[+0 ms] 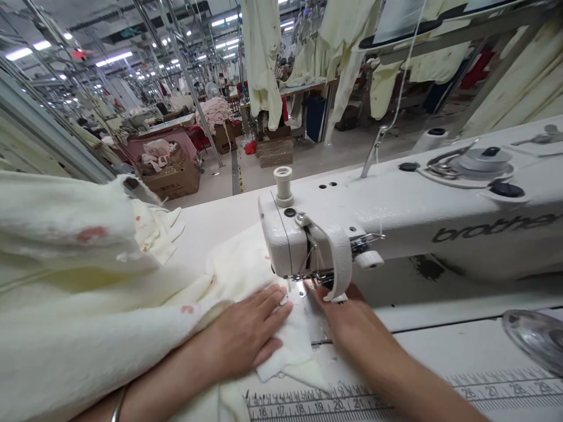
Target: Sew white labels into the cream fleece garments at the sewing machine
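My left hand (253, 328) lies flat on pale cream fabric (229, 258), its fingers stretched toward the needle area of a white sewing machine (285, 234). The cloth spreads under the palm and bunches over my left forearm; small pinkish-red marks show on it. My right hand (341, 305) is at the presser foot, partly behind the machine's white curved guard. Its fingertips are mostly hidden there, so I cannot see whether they hold anything. A small light shines on the needle plate (302, 288) between the two hands.
A printed ruler strip (334, 404) runs along the table's front edge. A clear round object (534, 337) lies at the right. Thread rises from the machine's top. Beyond the table are cardboard boxes (176, 176), hanging cream garments (263, 58) and other workstations.
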### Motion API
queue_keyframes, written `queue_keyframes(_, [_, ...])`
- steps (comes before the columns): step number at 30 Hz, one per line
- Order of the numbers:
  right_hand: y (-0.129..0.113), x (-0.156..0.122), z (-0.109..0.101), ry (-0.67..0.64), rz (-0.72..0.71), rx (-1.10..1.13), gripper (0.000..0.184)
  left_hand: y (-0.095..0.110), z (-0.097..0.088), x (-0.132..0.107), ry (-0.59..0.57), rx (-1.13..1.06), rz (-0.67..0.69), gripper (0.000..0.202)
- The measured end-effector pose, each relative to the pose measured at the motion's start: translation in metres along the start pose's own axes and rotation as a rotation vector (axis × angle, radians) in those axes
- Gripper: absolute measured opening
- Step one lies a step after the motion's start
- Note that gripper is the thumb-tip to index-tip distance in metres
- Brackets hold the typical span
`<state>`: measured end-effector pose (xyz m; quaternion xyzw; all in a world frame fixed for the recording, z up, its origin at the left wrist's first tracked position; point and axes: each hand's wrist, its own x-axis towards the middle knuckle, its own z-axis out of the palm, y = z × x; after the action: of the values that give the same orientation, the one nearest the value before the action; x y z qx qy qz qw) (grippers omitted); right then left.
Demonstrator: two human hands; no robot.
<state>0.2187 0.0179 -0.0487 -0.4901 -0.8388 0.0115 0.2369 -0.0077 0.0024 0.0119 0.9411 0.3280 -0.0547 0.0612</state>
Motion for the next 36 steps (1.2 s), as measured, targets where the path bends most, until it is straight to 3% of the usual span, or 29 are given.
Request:
queue_keyframes(3, [-0.025, -0.023, -0.001, 0.095, -0.106, -0.056, 0.049, 0.000, 0.002, 0.000, 0.043, -0.008, 0.007, 0.052])
queue_keyframes(6, [-0.035, -0.027, 0.001, 0.129, -0.107, -0.122, 0.052, -0.001, 0.004, 0.000, 0.066, -0.028, 0.004, 0.051])
queue_keyframes(12, [-0.034, -0.016, 0.001, 0.146, -0.076, -0.147, 0.048, -0.005, 0.006, 0.002, 0.063, -0.045, -0.014, 0.050])
queue_keyframes(23, [-0.033, -0.020, 0.004, 0.159, -0.079, -0.148, 0.049, -0.008, 0.009, 0.003, 0.140, -0.081, 0.015, 0.049])
queue_keyframes(29, [-0.032, -0.020, 0.002, 0.173, -0.074, -0.117, 0.046, -0.010, 0.002, 0.007, 0.080, -0.058, 0.009, 0.045])
queue_keyframes(36, [-0.030, -0.023, 0.002, 0.167, -0.069, -0.143, 0.053, -0.014, -0.005, 0.015, 0.025, -0.049, -0.111, 0.039])
